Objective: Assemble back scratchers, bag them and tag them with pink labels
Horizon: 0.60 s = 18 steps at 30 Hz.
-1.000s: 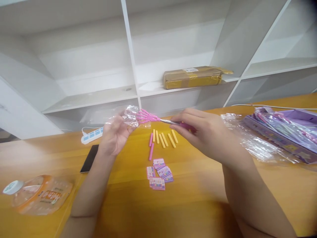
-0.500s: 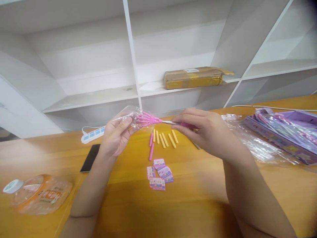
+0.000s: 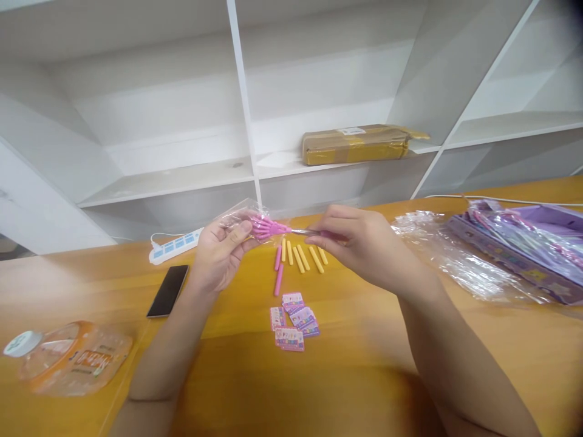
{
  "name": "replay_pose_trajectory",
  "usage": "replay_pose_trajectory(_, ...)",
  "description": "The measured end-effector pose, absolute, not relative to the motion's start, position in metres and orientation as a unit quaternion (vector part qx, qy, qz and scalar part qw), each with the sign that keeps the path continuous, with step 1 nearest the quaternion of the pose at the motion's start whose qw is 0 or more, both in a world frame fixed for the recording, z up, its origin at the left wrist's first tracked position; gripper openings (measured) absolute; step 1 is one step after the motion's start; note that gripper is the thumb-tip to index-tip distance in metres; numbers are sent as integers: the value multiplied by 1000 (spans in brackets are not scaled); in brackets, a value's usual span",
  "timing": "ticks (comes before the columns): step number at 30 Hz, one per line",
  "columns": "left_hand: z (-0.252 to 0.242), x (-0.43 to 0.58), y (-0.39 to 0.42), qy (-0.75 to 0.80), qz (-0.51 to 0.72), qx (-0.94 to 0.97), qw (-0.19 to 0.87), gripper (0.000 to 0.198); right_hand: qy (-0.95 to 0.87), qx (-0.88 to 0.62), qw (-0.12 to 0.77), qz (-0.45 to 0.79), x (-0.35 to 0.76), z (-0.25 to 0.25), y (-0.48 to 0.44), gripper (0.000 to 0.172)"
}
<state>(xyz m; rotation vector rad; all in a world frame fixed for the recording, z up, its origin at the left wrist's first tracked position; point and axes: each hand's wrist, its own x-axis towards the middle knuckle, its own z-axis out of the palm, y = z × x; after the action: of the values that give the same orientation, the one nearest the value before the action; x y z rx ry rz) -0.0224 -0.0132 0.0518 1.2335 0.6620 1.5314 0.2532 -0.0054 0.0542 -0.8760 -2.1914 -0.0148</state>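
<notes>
My left hand (image 3: 228, 249) pinches a clear plastic bag (image 3: 241, 210) at its open side. A pink hand-shaped piece (image 3: 269, 228) lies partly inside the bag, its fingers toward my left hand. From its narrow end a thin metal rod (image 3: 301, 231) runs to my right hand (image 3: 355, 240), which is closed around the rod's pink handle, mostly hidden by the fingers. Below on the table are several yellow sticks (image 3: 301, 258), two pink sticks (image 3: 278, 279) and a small group of printed cards (image 3: 291, 337).
A black phone (image 3: 167, 291), a white power strip (image 3: 175, 246) and a large orange-labelled bottle (image 3: 77, 358) are at the left. Clear bags (image 3: 473, 267) and a purple box (image 3: 505, 252) with packets lie at the right. A taped carton (image 3: 357, 145) sits on the shelf.
My right hand has moved left and slightly down, and the pink piece has gone further into the bag. My left hand has shifted slightly to the right.
</notes>
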Motion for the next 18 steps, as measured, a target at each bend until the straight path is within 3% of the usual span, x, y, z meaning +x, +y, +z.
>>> replay_pose_trajectory(4, 52, -17, -14, 294, 638, 503, 503, 33, -841, -360, 403, 9, 251, 53, -5, 21)
replay_pose_trajectory(10, 39, -3, -13, 307, 617, 504, 520, 35, -820, -379, 424, 63, 237, 45, -9, 30)
replay_pose_trajectory(16, 30, 2, -9, 303, 639, 483, 517, 37, -827, -380, 400, 105, 226, 46, -14, 45)
replay_pose_trajectory(18, 33, -2, -7, 301, 663, 474, 496, 36, -828, -399, 375, 117, 232, 50, -14, 41)
